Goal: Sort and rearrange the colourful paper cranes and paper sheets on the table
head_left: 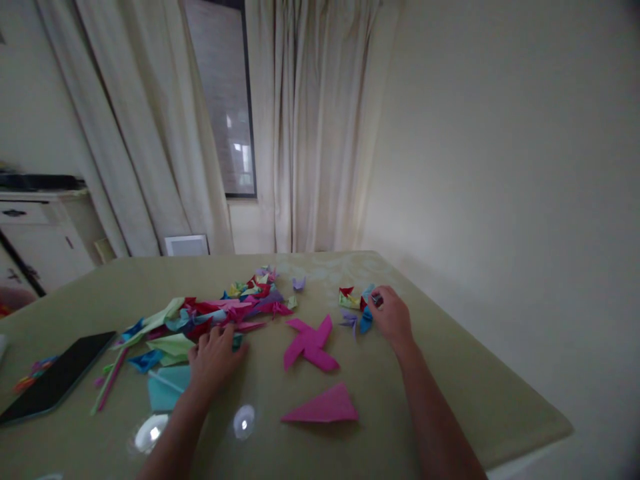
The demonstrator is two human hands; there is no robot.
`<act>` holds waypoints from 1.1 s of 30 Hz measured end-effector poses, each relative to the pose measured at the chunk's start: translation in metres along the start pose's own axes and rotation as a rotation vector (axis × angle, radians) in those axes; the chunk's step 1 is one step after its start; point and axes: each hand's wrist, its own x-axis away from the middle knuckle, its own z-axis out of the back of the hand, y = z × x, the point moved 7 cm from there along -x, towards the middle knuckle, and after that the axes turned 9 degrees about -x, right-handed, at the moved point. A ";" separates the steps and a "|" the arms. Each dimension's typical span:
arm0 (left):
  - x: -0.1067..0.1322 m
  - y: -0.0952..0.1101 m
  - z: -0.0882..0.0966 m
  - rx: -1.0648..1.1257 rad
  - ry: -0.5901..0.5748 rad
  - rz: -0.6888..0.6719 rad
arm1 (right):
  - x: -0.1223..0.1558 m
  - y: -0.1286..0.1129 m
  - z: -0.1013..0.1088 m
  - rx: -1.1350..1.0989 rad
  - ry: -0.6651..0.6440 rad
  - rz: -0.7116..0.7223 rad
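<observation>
Pink paper wedge (325, 408) lies toward the near edge of the table (465, 400). Right hand (393, 317): thumb and index close together beside a blue folded piece (367, 320), right of middle, toward the far right corner; can't tell if they clamp anything. Left hand (217, 357): fingers slightly apart at the near side of the paper pile (230, 310). Paper's likely light, springy, crushable; pinch thick folds. No container visible.

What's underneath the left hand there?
Some teal paper peeks out beside the left hand, near its thumb; whatever lies beneath the palm is covered.
</observation>
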 end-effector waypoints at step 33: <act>0.036 0.105 0.012 1.467 -0.158 -0.327 | 0.066 -0.122 -0.086 -0.694 -0.433 0.246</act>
